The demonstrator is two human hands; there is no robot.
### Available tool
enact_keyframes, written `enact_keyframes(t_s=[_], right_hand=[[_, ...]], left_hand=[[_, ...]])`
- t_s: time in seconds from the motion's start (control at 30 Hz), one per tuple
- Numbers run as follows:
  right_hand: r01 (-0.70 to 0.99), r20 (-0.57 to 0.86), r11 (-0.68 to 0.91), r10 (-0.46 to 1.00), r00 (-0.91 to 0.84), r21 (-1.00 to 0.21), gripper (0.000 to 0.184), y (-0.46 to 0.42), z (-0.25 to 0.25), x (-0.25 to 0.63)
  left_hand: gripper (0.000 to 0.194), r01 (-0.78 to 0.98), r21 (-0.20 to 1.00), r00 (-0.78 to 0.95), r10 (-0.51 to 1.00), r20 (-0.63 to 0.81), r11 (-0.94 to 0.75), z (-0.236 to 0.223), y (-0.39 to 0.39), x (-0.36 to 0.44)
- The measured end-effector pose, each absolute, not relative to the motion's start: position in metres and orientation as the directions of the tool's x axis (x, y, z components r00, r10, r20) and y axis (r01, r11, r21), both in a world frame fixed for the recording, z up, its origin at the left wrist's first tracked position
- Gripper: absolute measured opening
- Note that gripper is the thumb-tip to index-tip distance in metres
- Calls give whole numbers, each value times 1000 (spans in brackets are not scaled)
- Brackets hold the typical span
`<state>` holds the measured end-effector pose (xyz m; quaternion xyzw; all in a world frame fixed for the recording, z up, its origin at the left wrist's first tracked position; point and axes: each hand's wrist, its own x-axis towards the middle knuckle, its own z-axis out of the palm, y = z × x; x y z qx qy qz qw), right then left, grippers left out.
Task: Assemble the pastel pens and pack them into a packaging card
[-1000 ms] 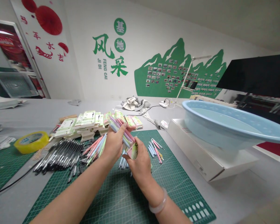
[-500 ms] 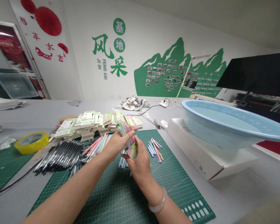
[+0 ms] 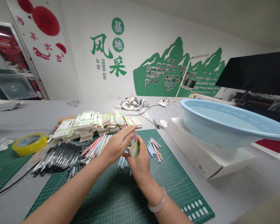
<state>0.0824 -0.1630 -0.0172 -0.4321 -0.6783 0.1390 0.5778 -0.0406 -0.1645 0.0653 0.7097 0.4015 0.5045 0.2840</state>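
Note:
My right hand (image 3: 140, 158) is closed around a small green and pink cardboard box (image 3: 133, 150), held tilted above the green cutting mat (image 3: 163, 183). Pastel pens (image 3: 134, 136) stand in the box's upper end, mostly covered by my fingers. My left hand (image 3: 120, 143) lies over their tops with its fingers stretched out, touching them; its thumb is hidden. Left of it is a bunch of loose pink, blue and green pens (image 3: 95, 147). Under my hands lie several light blue pens (image 3: 123, 163), partly hidden.
Black pens (image 3: 58, 155) form a heap at left, near yellow tape (image 3: 29, 143). Flat boxes (image 3: 86, 119) are stacked behind. Several pens and thin refills (image 3: 155, 149) lie right of my hands. A blue basin (image 3: 224, 130) rests on a white carton (image 3: 196, 155).
The pen bundle in my left hand has moved right and down into the box. My left fingers have loosened from around it and now stretch over the pen tops.

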Motion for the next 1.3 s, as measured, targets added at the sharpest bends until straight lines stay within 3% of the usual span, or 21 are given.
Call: enact_keyframes(t_s=[0.1, 0.33, 0.57, 0.83, 1.0, 1.17, 1.3], right_hand=[[432, 671, 590, 740, 48, -682, 70, -162, -19, 82], [432, 676, 604, 736, 20, -670, 64, -162, -22, 83], [454, 664, 602, 747, -31, -656, 79, -166, -22, 80], [444, 652, 615, 754, -87, -652, 84, -166, -25, 81], [462, 628, 588, 773, -83, -663, 82, -167, -23, 83], [462, 637, 595, 766, -81, -657, 82, -167, -24, 83], [435, 632, 591, 772, -62, -679, 84, -167, -24, 81]], left_hand=[[39, 444, 698, 313, 827, 466, -562, 54, -166, -42], [42, 578, 562, 348, 801, 487, -592, 43, -178, -46], [16, 483, 708, 114, 839, 532, -515, 45, -167, -55], [5, 441, 767, 221, 885, 411, -466, 60, -149, -62], [4, 437, 753, 104, 859, 502, -493, 71, -152, -71], [2, 491, 668, 154, 810, 565, -559, 70, -153, -69], [7, 610, 481, 300, 745, 596, -630, 66, -154, -60]])
